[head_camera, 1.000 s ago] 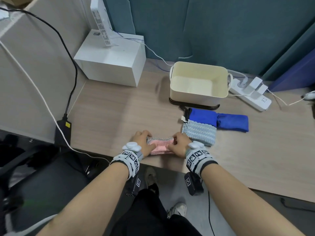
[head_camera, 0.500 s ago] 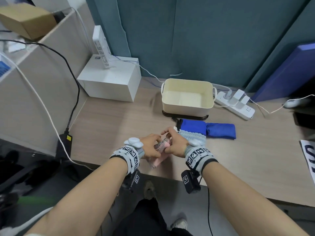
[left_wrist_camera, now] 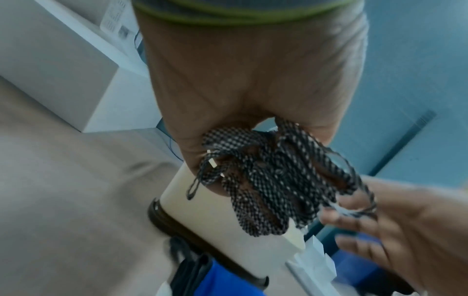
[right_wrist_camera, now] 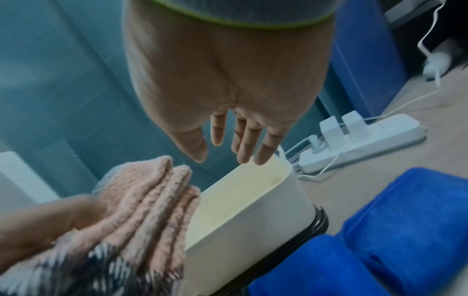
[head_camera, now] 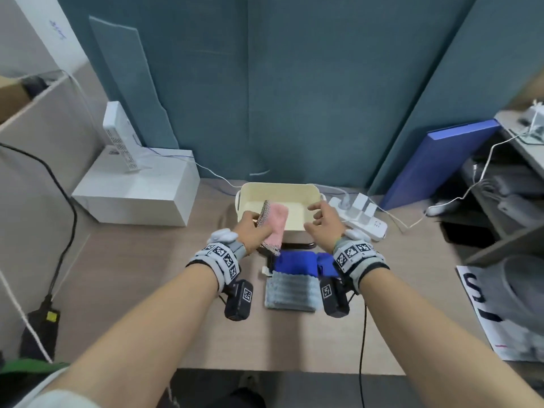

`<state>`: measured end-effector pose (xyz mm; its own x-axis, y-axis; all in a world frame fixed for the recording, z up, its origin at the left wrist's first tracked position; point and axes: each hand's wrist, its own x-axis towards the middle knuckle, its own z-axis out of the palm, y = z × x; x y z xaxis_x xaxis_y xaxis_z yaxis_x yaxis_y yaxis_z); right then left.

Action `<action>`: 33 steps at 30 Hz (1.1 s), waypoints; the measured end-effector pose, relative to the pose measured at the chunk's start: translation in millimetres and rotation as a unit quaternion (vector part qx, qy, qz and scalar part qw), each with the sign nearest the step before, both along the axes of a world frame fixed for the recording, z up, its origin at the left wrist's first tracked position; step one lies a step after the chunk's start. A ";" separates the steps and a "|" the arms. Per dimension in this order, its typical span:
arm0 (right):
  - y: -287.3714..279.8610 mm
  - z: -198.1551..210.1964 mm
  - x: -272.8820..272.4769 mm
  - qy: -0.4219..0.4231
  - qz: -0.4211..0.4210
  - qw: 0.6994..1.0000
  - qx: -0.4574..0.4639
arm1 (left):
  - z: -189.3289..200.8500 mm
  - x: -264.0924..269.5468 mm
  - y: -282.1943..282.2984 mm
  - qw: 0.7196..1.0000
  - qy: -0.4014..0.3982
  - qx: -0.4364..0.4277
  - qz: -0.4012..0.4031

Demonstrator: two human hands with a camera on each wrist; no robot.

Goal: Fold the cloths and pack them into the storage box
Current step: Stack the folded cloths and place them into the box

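My left hand grips a folded pink cloth with a black-and-white checked edge, held upright over the near-left part of the cream storage box. The left wrist view shows the checked edge bunched in my fist. My right hand hovers over the box's near-right rim with fingers spread, holding nothing; its fingers hang straight above the box rim, beside the pink cloth. A folded blue cloth and a folded grey cloth lie on the desk in front of the box.
A white box with an upright white device stands at the back left. A white power strip with plugs and cables lies right of the storage box. A blue board leans at the right. Black cable hangs off the left edge.
Both hands lifted the pink cloth from the desk's front edge toward the box. The right hand has let go and opened; the left hand alone now holds the cloth over the box.
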<state>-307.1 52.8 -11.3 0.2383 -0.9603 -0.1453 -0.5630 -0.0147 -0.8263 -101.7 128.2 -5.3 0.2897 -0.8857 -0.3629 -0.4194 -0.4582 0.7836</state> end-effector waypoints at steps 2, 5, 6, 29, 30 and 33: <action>-18.4 -6.1 -12.2 0.085 -0.017 0.996 0.004 | -2.5 6.7 -27.1 1.000 0.003 0.007 0.011; -31.4 -14.0 -23.1 0.156 -0.029 0.987 0.028 | -11.0 9.6 -53.3 0.999 -0.008 0.025 0.021; -35.1 -16.9 -23.4 0.157 -0.031 0.987 0.031 | -14.9 9.0 -61.1 0.999 -0.008 0.030 0.021; -118.8 -63.5 -40.6 0.056 0.062 0.988 0.128 | -124.7 -61.2 -183.1 0.973 -0.027 0.228 -0.026; -119.2 -65.5 -41.0 0.058 0.066 0.987 0.131 | -121.3 -62.1 -181.1 0.973 -0.035 0.225 -0.029; -120.4 -70.8 -43.6 0.056 0.069 0.988 0.125 | -117.6 -61.5 -181.9 0.969 -0.061 0.235 -0.055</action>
